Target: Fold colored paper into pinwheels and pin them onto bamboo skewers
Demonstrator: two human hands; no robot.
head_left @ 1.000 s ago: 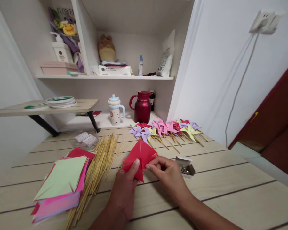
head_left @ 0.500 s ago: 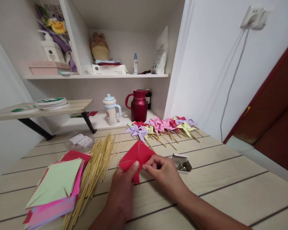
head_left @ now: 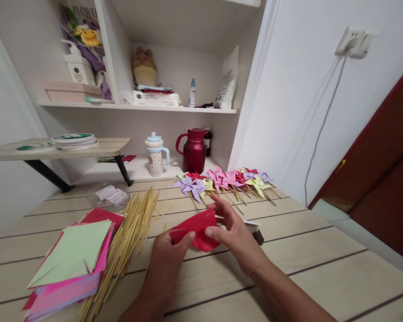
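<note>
While the left hand (head_left: 168,264) is pinching its near-left corner, the right hand (head_left: 233,232) is bending the red paper (head_left: 196,228), lying crosswise above the table (head_left: 322,268).

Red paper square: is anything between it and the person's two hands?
Nothing visible. The left hand pinches the red paper square at its left edge, and the right hand grips its right side with the thumb on top. Both touch it directly, above the table.
</note>
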